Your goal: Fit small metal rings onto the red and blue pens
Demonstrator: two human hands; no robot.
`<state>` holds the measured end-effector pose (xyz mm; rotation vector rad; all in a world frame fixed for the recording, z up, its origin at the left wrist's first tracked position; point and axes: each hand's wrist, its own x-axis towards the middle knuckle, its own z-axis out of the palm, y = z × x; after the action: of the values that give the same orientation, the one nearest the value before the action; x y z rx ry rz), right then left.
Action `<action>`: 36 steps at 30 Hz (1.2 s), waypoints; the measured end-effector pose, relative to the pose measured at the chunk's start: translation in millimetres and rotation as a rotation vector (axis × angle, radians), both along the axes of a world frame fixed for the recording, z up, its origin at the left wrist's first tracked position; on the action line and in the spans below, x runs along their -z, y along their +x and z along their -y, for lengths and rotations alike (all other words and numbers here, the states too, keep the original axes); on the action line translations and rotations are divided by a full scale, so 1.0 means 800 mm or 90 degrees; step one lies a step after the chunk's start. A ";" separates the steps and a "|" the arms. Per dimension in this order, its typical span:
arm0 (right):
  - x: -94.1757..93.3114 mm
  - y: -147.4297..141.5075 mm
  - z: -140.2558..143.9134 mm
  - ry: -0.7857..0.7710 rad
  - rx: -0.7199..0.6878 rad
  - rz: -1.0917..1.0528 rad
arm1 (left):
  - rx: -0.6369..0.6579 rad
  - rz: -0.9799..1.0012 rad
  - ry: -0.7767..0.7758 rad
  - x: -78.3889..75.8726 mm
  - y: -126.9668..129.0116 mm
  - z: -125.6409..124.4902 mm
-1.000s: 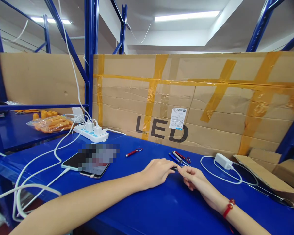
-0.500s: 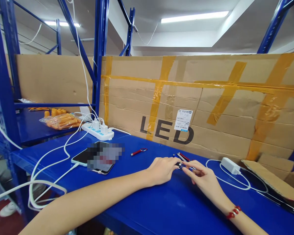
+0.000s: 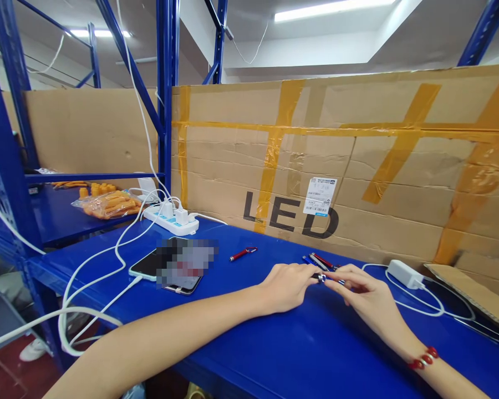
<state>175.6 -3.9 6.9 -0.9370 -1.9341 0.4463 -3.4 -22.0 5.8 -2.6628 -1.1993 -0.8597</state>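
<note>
tall brown cardboard [image 3: 233, 160] rises beyond the fingers, crossed by amber tape [image 3: 291, 102] and printed with the big black letters "led" [image 3: 285, 215], all three in capitals. higher up, straight past the fingertips, a white shipping label [image 3: 321, 195] carries rows of small print and a blue strip along its foot; the print is too small to read. nearer, a blue table [image 3: 299, 354] spreads under both arms.

on the left hand [image 3: 289, 288] the thumb and fingers pinch a small dark-and-silver piece [image 3: 320, 277], while the right hand [image 3: 368, 296], with red beads [image 3: 424, 359] at its wrist, pinches the silver end between thumb and forefinger. so the piece sits between the two sets of fingertips, just above the table.

just behind the right fingers, partly hidden by them, lie slim red, blue and silver sticks [image 3: 318, 260]. left of the fingers is a red stick with a clip [image 3: 243, 254]; farther left, two phones [image 3: 147, 265] partly pixelated. a white adapter [image 3: 404, 274] rests to their right.

a second ago only a dark bit showed between the fingertips; now silver shows too, and the right fingers cover more of the sticks.
</note>
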 end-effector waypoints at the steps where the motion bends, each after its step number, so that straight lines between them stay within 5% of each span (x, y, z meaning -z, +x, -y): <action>1: 0.001 0.001 -0.001 -0.004 -0.009 -0.003 | 0.001 0.000 -0.005 -0.001 -0.001 0.000; 18: -0.004 -0.003 0.010 -0.121 -0.093 -0.064 | 0.045 0.027 -0.177 -0.003 0.003 0.021; 30: -0.002 -0.013 0.017 -0.313 -0.031 -0.039 | 0.033 0.054 -0.103 0.004 0.008 0.013; 36: 0.003 -0.009 0.009 -0.309 -0.002 -0.026 | 0.038 -0.001 -0.072 0.001 0.009 0.005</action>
<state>168.8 -11.0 4.2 -1.2164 -1.8212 0.9567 3.4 -26.3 5.0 -2.8009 -1.2092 -0.8224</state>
